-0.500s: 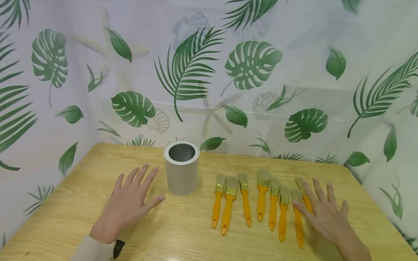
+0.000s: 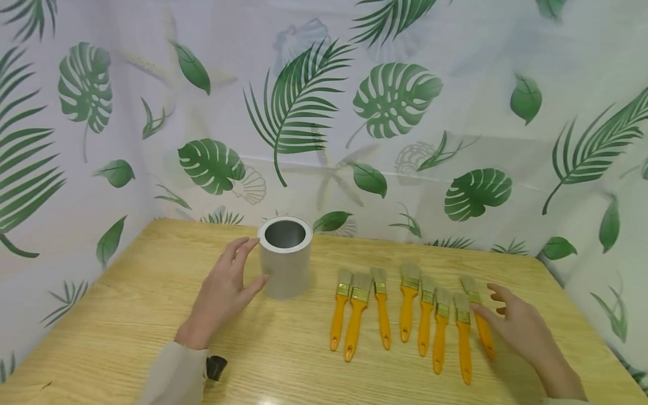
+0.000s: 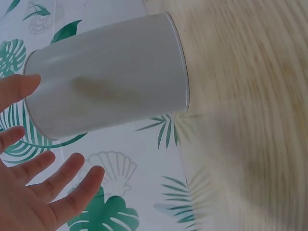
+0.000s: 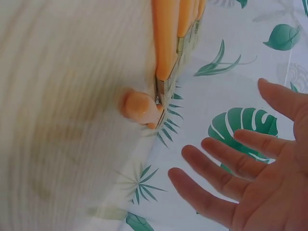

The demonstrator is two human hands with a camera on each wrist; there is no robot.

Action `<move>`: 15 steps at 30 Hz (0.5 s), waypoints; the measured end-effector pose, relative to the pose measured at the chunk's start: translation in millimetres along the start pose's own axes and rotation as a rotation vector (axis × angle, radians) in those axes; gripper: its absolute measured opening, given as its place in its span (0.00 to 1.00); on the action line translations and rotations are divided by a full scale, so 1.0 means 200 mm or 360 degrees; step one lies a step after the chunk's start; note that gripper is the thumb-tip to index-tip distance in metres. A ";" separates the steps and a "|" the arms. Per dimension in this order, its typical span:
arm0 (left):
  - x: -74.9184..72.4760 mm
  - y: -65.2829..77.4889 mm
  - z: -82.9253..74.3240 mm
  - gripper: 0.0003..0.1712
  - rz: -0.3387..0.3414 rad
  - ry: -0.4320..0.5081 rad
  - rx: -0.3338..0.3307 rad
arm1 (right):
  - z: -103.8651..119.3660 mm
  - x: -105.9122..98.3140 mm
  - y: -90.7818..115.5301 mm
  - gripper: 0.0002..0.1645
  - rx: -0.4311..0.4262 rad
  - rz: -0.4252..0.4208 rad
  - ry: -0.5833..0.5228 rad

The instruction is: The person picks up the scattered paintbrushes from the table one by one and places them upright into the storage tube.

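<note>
A grey-white metal can [image 2: 286, 275] stands upright with its mouth uncovered. My left hand [image 2: 223, 295] is at its left side, fingertips right at the rim and thumb by the wall. In the left wrist view the fingers are spread and relaxed beside the can [image 3: 110, 77]. Several paintbrushes with orange handles and pale bristles lie on the table, among them a wide brush [image 2: 406, 315]. Beside the rightmost paintbrush [image 2: 484, 334] is my right hand [image 2: 526, 329]; its thumb overlaps that brush. Its fingers are loosely extended, holding nothing, in the right wrist view.
The wooden table [image 2: 283, 343] reaches back to a white cloth [image 2: 324, 180] printed with green leaves, which also hangs along the left and right sides. Between the can and the brushes is a strip of bare wood.
My left hand has moved right, up to the can, its fingers bending toward the rim. My right hand has shifted slightly right and its fingers have drawn in, uncovering the rightmost paintbrush.
</note>
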State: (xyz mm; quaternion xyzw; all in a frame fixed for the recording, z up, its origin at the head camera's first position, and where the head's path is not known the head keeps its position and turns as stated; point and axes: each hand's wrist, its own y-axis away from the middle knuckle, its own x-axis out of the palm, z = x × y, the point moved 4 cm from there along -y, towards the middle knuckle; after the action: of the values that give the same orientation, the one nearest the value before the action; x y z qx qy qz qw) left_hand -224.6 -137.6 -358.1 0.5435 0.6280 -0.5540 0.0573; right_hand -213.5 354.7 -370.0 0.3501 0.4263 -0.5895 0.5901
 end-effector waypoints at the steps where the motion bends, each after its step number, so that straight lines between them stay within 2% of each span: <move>1: 0.02 -0.01 0.00 0.39 0.0006 0.0025 -0.0008 | -0.01 0.00 0.00 0.42 0.0022 0.0011 -0.0004; 4: 0.06 -0.02 -0.01 0.38 -0.0001 0.0078 -0.0024 | -0.04 -0.01 -0.01 0.43 0.0094 0.0061 0.0017; 8: 0.09 -0.02 -0.02 0.37 -0.0063 0.0109 -0.0016 | -0.08 -0.02 -0.01 0.44 0.0181 0.0135 0.0037; 12: 0.10 -0.02 -0.02 0.35 -0.0138 0.0121 0.0020 | -0.12 -0.03 -0.01 0.43 0.0216 0.0168 0.0018; 15: 0.10 -0.02 -0.01 0.34 -0.0146 0.0165 0.0045 | -0.13 -0.03 -0.02 0.43 0.0236 0.0202 -0.0041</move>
State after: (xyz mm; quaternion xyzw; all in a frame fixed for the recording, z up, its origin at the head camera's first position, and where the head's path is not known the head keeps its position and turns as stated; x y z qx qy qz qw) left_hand -234.4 -122.1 -368.6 0.5430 0.6465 -0.5359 -0.0083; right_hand -220.1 381.3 -373.4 0.4114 0.3508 -0.5854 0.6042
